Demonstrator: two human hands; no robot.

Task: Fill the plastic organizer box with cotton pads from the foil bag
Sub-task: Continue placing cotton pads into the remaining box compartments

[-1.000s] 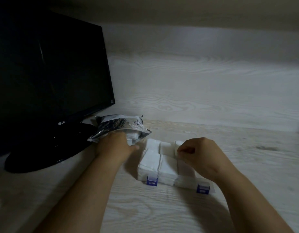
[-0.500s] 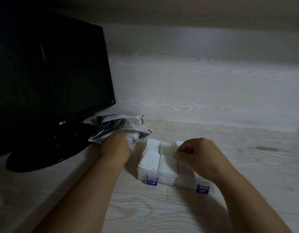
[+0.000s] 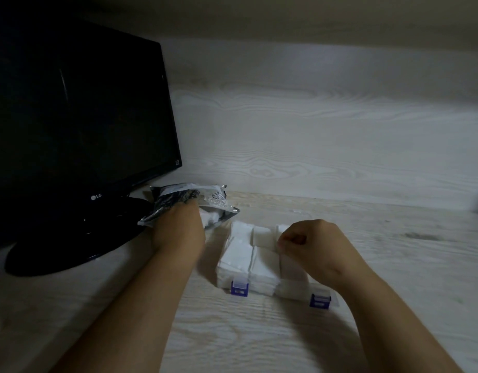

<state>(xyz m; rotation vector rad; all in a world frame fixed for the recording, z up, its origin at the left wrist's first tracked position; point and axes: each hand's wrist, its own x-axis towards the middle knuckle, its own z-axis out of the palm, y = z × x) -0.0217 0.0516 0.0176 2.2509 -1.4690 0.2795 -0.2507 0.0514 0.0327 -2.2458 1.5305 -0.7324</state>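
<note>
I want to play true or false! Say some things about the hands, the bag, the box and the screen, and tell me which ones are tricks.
1. The left hand reaches into the foil bag. True.
2. The monitor is switched on. False: its screen is dark.
3. The organizer box has two purple latches. True.
4. The box is empty. False: white cotton pads lie in it.
5. The right hand is flat and open. False: its fingers are curled, above the box.
</note>
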